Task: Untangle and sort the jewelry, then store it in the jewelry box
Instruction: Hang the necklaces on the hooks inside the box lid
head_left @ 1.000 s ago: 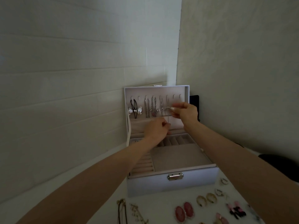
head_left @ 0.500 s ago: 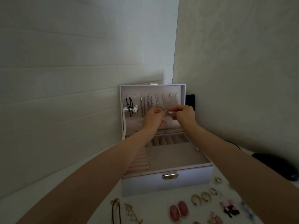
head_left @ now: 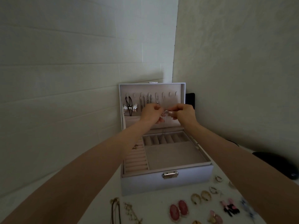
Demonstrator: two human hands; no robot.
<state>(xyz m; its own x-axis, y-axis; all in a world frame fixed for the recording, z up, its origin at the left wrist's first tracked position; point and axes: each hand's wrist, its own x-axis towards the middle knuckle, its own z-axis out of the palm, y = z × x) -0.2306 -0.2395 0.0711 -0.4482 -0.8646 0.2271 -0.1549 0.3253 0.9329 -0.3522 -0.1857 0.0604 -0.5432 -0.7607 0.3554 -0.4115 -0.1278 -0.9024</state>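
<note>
White walls [head_left: 68, 59] behind, left grip [head_left: 151, 113] and right grip [head_left: 184, 113] pinch a necklace [head_left: 165, 112], its chain hanging straight down.

I can't trace the thin chain [head_left: 165, 112] (too fine, blurred); the gold earring [head_left: 196, 222] at the front edge of the table [head_left: 152, 206] is cropped.

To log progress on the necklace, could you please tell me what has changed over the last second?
The left hand rose from the lid's pocket to meet the right hand; both now pinch the thin chain close together. The right hand hardly moved. The jewelry box stays open, hung necklaces and earrings unchanged.
</note>
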